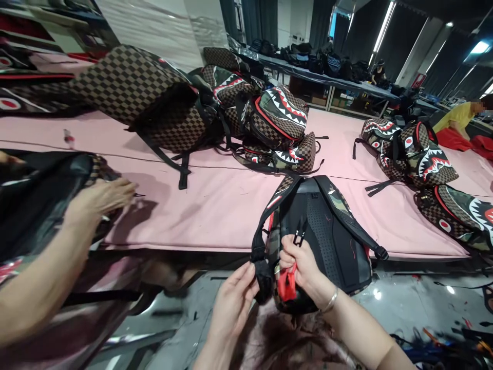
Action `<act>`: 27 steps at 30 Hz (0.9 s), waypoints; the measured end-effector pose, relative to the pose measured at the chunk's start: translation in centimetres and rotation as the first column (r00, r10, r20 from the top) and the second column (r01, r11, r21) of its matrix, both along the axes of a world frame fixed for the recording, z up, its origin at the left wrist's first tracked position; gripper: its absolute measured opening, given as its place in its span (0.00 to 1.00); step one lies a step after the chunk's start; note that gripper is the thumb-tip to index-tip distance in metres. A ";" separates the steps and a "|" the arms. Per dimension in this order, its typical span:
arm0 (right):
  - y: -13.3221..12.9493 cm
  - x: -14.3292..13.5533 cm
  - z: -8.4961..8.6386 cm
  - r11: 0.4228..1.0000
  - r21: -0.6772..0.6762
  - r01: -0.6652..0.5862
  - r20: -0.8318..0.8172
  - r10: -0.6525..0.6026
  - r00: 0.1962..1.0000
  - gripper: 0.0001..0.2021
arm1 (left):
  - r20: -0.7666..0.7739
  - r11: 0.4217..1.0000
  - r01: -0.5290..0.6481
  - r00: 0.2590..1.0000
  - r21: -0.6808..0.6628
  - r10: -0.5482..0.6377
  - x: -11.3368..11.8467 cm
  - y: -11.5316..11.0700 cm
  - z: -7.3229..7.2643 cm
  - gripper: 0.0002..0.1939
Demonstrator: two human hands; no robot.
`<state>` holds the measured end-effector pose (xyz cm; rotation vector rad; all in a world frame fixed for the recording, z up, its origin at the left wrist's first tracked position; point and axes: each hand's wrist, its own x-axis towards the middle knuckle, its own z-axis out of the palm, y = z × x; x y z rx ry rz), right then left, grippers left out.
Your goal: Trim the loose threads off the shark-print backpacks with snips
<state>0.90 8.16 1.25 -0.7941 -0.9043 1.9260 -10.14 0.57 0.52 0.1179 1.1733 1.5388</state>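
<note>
A backpack (327,231) stands tilted at the table's front edge, its black padded back panel and two shoulder straps facing up. My left hand (236,293) pinches a bunched black strap (263,275) at the lower left of the backpack. My right hand (302,262) is closed in front of the back panel around slim, dark, two-pronged thread snips (299,236), pointing up. A piece of bright red material (287,285) shows below its fingers; whether the hand grips it too I cannot tell. Loose red threads lie on the back panel.
A pink-covered table (208,216) carries piled checkered backpacks (281,118) with shark-mouth prints, and more bags (419,154) at the right. At left, a co-worker's hand (100,198) rests on a black bag (42,200). A person in yellow (456,121) is at the far right.
</note>
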 end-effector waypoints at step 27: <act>2.1 2.5 -0.7 0.159 0.761 -0.629 0.630 -0.413 0.658 0.14 | -0.103 0.996 0.051 0.993 -0.069 -0.058 0.4 1.3 2.6 0.12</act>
